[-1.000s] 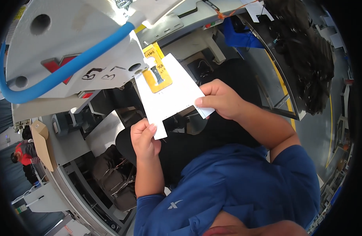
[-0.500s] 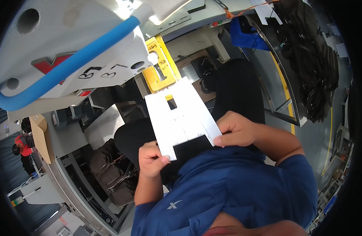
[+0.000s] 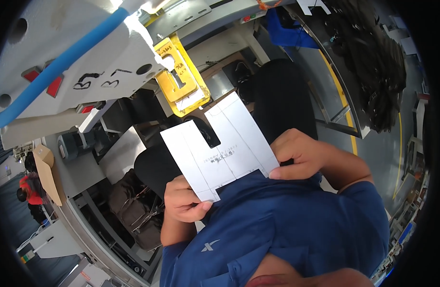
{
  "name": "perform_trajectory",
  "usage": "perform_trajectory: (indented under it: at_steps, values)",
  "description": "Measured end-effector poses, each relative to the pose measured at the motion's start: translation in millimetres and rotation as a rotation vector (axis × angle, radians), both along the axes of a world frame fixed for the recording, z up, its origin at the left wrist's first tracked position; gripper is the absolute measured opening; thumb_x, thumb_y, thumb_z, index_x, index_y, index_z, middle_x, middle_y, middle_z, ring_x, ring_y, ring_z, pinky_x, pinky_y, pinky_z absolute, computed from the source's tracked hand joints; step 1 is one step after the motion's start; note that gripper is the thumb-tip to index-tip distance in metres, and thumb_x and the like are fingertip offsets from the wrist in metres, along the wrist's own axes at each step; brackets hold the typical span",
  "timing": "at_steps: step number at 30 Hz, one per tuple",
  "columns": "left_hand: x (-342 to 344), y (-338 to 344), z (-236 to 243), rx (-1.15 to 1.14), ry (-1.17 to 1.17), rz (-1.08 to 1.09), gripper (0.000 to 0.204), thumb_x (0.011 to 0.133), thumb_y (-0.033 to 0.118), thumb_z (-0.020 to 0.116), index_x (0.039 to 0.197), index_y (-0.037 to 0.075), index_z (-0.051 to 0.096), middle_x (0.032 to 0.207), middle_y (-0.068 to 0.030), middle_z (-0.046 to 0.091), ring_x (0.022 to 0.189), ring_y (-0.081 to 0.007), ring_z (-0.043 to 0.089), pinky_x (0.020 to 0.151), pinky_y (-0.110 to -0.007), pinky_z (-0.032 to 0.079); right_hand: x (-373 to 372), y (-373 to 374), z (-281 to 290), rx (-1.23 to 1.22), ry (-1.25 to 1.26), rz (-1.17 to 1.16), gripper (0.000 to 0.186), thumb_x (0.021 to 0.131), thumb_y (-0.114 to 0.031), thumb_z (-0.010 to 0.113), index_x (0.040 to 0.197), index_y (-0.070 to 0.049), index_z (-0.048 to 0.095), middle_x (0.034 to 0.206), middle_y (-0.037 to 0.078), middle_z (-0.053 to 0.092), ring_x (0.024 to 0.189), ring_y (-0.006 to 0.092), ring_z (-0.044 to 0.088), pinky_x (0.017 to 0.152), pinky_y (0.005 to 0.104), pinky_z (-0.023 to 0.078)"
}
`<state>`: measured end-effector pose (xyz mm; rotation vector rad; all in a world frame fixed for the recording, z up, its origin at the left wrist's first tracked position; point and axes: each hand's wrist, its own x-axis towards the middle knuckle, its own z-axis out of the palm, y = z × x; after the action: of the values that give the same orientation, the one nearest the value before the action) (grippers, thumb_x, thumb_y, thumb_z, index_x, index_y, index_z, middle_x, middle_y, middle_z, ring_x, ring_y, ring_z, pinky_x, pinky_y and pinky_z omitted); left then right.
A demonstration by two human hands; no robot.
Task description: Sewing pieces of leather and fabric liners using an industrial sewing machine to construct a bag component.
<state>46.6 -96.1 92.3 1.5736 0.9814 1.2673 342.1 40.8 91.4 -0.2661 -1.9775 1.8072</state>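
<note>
A stiff white sheet (image 3: 244,138), shaped like a flat template, is held out in front of my body. A deep notch cuts into its far edge and a shallower one into its near edge; thin lines and small marks run across its face. My left hand (image 3: 183,201) pinches the near left corner, thumb on top. At the near right corner my right hand (image 3: 299,155) grips the sheet with its thumb on top and fingers underneath. Just beyond the far edge is a yellow slotted plate (image 3: 196,79) on the machine, apart from the sheet.
A white machine head (image 3: 110,48) with a blue tube (image 3: 62,67) fills the upper left. Dark cloth pieces hang over a rack (image 3: 373,71) at right. Brown fabric bundles (image 3: 133,205) lie lower left. Another person in red (image 3: 31,189) is far left.
The sheet has come away from the yellow plate and tilted so that more of its face and its deep far notch show. Both hands keep their hold. The machine sits further left in view.
</note>
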Motion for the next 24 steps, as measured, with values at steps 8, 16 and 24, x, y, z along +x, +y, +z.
perform_trajectory:
  at_steps: [8, 16, 24]
  values:
    - [13, 13, -2, -0.194, 0.233, -0.032, 0.008, 0.072, 0.004, 0.078, 0.075, 0.002, 0.071, 0.074, -0.0110, 0.069, 0.064, -0.0219, 0.065, 0.058, -0.029, 0.048, 15, 11, -10, -0.168, -0.237, -0.347, 0.021, 0.095, -0.017, 0.068, 0.091, 0.003, 0.068, 0.079, 0.008, 0.067, 0.068, 0.0151, 0.064, 0.062, 0.0285, 0.050]
    - [42, 25, -38, -0.370, 0.294, -0.058, 0.008, 0.079, 0.005, 0.078, 0.079, 0.001, 0.070, 0.071, -0.0087, 0.065, 0.064, -0.0182, 0.060, 0.060, -0.029, 0.045, 117, 110, -75, -0.610, 0.166, -1.038, 0.013, 0.099, -0.014, 0.057, 0.096, -0.003, 0.062, 0.082, 0.010, 0.067, 0.068, 0.0189, 0.066, 0.061, 0.0322, 0.055]
    - [49, 26, -46, -0.467, 0.408, -0.011, 0.011, 0.081, 0.010, 0.078, 0.082, 0.001, 0.071, 0.071, -0.0110, 0.064, 0.066, -0.0209, 0.061, 0.062, -0.032, 0.046, 194, 175, -93, -0.508, 0.255, -1.325, 0.009, 0.096, -0.012, 0.058, 0.090, -0.005, 0.059, 0.073, 0.007, 0.063, 0.060, 0.0192, 0.063, 0.056, 0.0325, 0.053]
